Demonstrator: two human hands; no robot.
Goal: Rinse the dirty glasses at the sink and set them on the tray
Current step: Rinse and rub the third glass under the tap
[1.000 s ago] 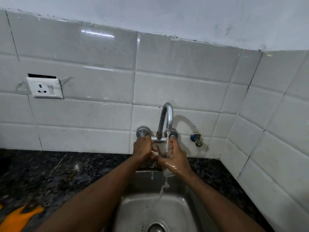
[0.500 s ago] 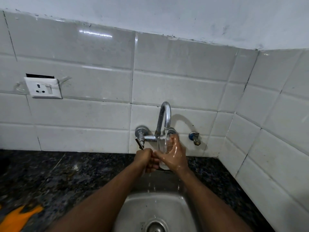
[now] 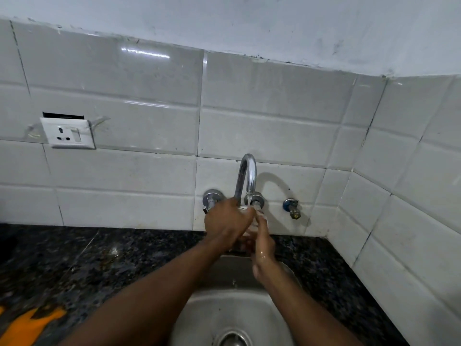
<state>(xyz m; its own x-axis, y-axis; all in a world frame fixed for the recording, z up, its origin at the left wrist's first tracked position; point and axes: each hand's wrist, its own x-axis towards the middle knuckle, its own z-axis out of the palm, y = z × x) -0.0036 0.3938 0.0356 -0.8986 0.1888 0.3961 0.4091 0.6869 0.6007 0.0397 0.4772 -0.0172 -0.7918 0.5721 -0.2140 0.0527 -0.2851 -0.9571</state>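
Both hands meet under the running faucet (image 3: 247,171), above the sink (image 3: 224,310) at the counter's (image 3: 124,258) back edge. The right hand (image 3: 264,250) grips a clear glass (image 3: 262,220) from below, and the left hand (image 3: 225,222) curls over it, hiding most of it.

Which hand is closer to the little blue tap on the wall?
Right. The right hand, holding the glass, is just left of and below the little blue tap; the left hand is farther left, by the chrome handle.
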